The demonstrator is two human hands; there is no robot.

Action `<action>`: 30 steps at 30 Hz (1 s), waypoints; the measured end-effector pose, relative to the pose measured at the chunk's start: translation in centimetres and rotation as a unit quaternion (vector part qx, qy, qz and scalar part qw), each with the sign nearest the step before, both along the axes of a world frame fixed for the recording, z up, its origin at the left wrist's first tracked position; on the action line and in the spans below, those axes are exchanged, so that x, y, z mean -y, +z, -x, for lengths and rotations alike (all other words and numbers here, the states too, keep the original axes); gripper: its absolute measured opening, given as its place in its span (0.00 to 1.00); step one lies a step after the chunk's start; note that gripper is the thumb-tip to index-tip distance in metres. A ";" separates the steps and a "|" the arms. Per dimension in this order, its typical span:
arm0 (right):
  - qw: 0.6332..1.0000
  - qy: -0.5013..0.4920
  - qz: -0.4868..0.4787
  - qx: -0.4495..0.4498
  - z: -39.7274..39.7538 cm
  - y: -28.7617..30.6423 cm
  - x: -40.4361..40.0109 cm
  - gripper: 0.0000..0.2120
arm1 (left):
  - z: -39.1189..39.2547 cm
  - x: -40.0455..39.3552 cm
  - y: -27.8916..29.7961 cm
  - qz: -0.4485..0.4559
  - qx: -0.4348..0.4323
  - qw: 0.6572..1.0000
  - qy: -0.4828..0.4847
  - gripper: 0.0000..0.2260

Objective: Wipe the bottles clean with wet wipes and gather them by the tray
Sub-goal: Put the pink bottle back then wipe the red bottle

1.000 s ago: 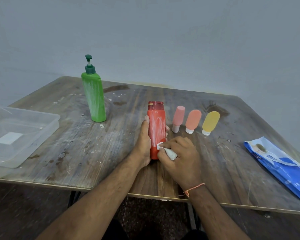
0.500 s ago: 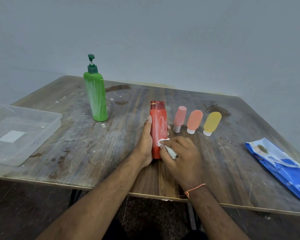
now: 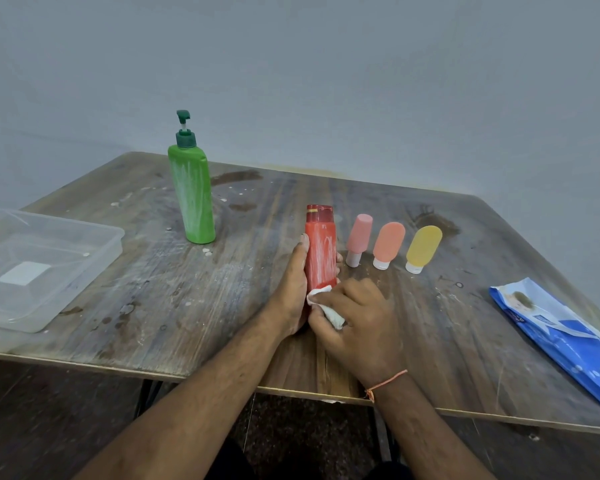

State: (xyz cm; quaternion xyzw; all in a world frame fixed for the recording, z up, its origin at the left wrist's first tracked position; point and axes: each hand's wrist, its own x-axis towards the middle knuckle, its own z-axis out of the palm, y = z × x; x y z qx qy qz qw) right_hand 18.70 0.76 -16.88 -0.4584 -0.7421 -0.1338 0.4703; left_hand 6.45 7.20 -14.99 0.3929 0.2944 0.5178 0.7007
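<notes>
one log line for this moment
step: wiping | left hand: holds upright red plastic bottle | right hand: presses crumpled white wet wipe on bottle base

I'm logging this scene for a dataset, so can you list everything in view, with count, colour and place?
table: 1, worn brown wood, under everything
tray: 1, clear plastic, far left of the table
pump bottle: 1, green with white smears, upright, back left
red bottle: 1, red with white smears, centre, gripped
small bottles: 3, pink, orange, yellow, caps toward the person, right of the red bottle
wipe pack: 1, blue and white, right edge
wet wipe: 1, white, pressed on the red bottle's lower part
wrist thread: 1, orange, right wrist
left hand: grips the red bottle
right hand: holds the wet wipe
</notes>
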 end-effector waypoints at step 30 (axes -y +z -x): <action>1.000 -0.005 -0.002 0.000 0.0 -0.2 -0.4 0.05 | 0.3 0.6 0.0 -0.011 -0.041 0.999 -0.031 0.32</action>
